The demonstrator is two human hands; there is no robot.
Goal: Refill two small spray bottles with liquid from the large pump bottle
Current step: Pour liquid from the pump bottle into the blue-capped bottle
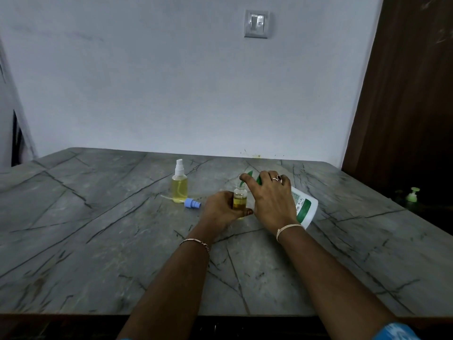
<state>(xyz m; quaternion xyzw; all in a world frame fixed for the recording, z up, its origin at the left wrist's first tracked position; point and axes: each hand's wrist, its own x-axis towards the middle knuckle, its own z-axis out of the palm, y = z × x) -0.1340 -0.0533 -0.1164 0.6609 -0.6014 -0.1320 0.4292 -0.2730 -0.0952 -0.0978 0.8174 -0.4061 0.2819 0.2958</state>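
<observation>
Pump bottle (304, 207): large, white with a green label. It is tilted over toward your left, right of centre on the worktop (98, 241), its base well in from the right edge.
Green spout (249, 173): points down toward the mouth of the small open bottle (239, 198); whether it touches the mouth, you cannot tell.
Right hand (272, 200): fingers curled over the pump top, gripping it, forefinger stretched along the spout.
Left hand (220, 212): wrapped round the small open bottle, which stands upright and part-filled with yellow liquid, just left of the pump bottle.
Second spray bottle (179, 186): upright with its white sprayer on and yellow liquid inside. It stands apart from your left hand, further back and to the left.
Blue spray head (193, 204): lies on its side between that bottle and your left hand, its thin tube running left along the worktop.
Far edge: meets the pale wall (171, 82); everything sits nearer this edge than the near one.
Near edge: both your forearms cross it.
Right side: rounded far corner beside a dark brown panel (404, 94), with a small green pump bottle (413, 194) beyond the edge.
Open room: broad worktop surface runs left of the spray bottle and between the bottles and the near edge.
Wall: light switch (256, 23) high above the bottles.
</observation>
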